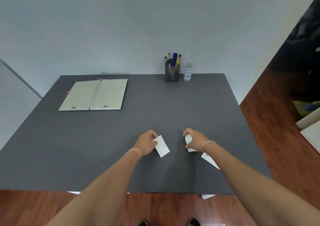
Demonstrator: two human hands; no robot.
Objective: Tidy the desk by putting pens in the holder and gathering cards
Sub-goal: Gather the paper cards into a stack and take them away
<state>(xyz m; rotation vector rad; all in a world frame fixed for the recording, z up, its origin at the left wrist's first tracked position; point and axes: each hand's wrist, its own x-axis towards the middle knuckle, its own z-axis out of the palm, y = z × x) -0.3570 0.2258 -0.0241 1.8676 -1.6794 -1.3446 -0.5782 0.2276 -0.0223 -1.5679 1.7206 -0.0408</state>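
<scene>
A card (162, 146) is being pinched by the left hand (146, 141) and another (188, 141) by the right hand (196, 140), near the tabletop's (121, 139) front edge; the third card (210, 161), partly hidden under the right wrist, is risking being missed.

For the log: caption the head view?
Left hand and right hand each hold a card; pens already in holder.

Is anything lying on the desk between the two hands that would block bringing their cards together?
Nothing visible. The left hand holds one card, the right hand another card, with only bare desk between them.
</scene>
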